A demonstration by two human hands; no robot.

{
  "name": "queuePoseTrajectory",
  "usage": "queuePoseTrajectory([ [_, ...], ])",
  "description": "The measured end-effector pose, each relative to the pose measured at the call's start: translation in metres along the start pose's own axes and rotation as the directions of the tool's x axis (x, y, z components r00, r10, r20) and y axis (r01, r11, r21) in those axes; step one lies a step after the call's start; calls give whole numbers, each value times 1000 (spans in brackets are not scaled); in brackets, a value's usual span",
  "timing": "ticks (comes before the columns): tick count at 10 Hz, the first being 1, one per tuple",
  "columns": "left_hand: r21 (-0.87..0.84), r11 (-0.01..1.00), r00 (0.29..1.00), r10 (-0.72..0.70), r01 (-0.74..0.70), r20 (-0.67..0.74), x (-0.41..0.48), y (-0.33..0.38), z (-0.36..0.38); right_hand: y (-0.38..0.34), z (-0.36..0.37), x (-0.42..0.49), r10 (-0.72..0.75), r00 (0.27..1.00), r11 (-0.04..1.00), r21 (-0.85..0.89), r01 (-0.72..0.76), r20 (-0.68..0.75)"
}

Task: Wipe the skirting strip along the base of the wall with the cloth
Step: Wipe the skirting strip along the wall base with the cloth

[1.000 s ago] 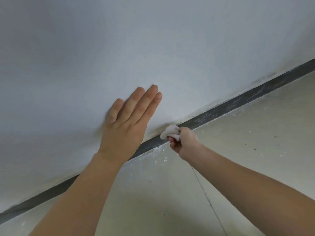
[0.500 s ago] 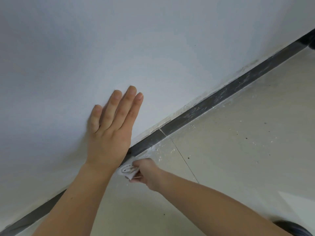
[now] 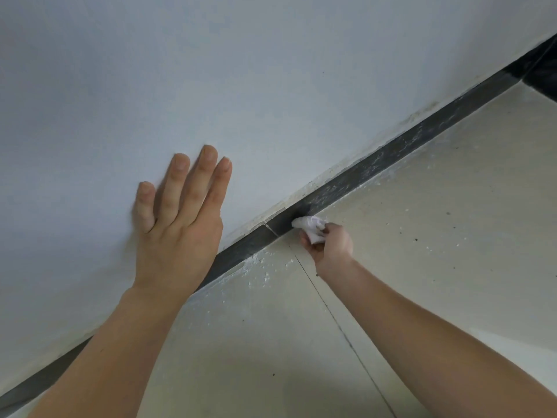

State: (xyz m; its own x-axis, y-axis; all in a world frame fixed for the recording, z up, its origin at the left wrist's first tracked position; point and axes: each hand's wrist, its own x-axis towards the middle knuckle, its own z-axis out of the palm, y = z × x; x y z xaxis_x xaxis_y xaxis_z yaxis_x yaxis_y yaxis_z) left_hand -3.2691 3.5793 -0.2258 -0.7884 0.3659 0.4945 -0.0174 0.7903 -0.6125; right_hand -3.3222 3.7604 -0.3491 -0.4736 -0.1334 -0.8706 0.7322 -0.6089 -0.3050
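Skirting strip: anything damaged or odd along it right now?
Yes. Right of the cloth the skirting strip carries whitish smears, the wall paint edge above it is ragged, and white specks dot the floor beside it.

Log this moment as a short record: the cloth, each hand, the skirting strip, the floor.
cloth: white, bunched, touching the skirting strip just right of a joint
right hand: grips the cloth
left hand: flat on the wall, fingers straight
skirting strip: dark, whitish smears right of the cloth
floor: pale tiles, white specks near the strip
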Motion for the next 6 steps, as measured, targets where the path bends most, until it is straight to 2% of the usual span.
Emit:
queuePoseTrajectory([
  [1, -3, 1000, 1000, -9, 9, -9, -1, 3, 1, 34, 3, 0, 121, 988, 978, -180, -101, 100],
  [2, -18, 1000, 1000, 5, -5, -11, 0, 2, 1, 49, 17, 1, 215, 964, 956, -234, -175, 159],
  [4, 5, 1000, 1000, 18, -18, 5, 0, 1, 1, -20, 17, 23, 0, 991, 928, -369, 49, 131],
  [5, -19, 1000, 1000, -14, 14, 18, 1, 4, 1, -50, 1, 31, -90, 994, 965, -243, 104, 68],
  [6, -27, 999, 999, -32, 33, 17, 1, 6, 1, -70, -7, 8, -203, 978, 924, -336, 179, -38],
])
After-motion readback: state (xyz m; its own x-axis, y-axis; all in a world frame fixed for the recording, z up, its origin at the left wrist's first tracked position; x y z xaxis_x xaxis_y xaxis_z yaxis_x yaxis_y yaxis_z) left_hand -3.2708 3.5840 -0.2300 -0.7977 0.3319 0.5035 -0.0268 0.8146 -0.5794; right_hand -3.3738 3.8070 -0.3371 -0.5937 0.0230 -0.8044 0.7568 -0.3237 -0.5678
